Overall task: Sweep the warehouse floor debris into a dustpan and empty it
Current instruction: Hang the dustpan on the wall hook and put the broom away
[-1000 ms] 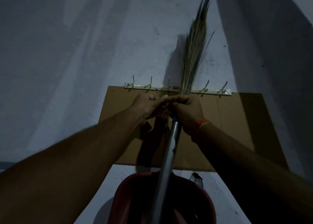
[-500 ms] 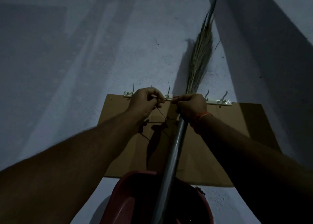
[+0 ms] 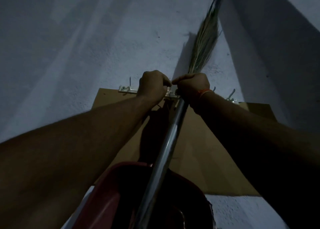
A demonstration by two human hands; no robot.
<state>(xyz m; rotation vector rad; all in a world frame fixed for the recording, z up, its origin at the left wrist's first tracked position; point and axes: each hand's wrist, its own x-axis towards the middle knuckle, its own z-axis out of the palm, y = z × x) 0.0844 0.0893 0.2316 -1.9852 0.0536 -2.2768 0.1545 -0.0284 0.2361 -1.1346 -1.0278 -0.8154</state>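
At the wall hook rack [image 3: 127, 90]: broom [image 3: 205, 43] upright, bristles up. Right hand [image 3: 191, 86] grips the handle top, fingers curled round it. Left hand [image 3: 153, 86] curled at the rack, contents unclear. Red dustpan [image 3: 110, 197] hangs below, over cardboard [image 3: 195, 151].

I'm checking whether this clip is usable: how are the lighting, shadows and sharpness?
Head view: dim and bluish overall; the broom casts a dark shadow on the wall to its left; both forearms and the red dustpan sit in deep shade; the left hand and right hand look soft, so what the fingers pinch is unclear; wide-angle bending at the edges.
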